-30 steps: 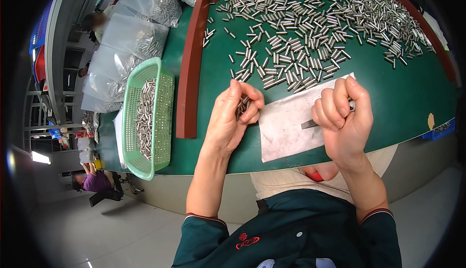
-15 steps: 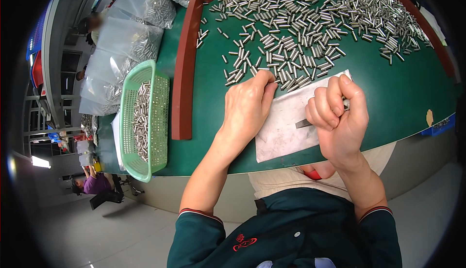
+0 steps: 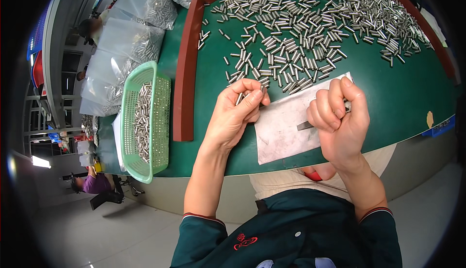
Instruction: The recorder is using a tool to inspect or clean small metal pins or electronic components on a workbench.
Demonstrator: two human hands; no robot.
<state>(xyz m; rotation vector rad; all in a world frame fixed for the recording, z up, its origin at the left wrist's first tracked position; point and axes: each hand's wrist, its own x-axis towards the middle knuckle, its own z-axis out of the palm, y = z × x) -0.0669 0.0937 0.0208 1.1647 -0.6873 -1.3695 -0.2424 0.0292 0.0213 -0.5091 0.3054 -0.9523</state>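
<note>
My left hand (image 3: 228,115) is raised just off the near edge of the pile, its fingers pinched around small shiny metal pins (image 3: 240,98); how many is hidden. Over the pale, smudged cloth or paper sheet (image 3: 286,139), my right hand (image 3: 342,117) is curled closed, palm side up. From its fist juts the flat, dark metal tip (image 3: 304,125) of a tool, pointing left; the rest lies inside the fingers, so its kind is unclear. Beyond both hands, loose metal pins (image 3: 296,30) are spread across the green tabletop (image 3: 213,103).
Red-brown rails (image 3: 184,83) border the pile. Left of the rail stands a green mesh basket (image 3: 160,122) holding more pins. Clear plastic bags (image 3: 104,69) of pins lie behind it. A blue container (image 3: 439,127) sits at the right table edge. A person in purple (image 3: 97,184) is farther left.
My left hand has drawn back from the pile's edge and turned over, now showing pins between its fingers. The right hand and its tool have stayed nearly still.
</note>
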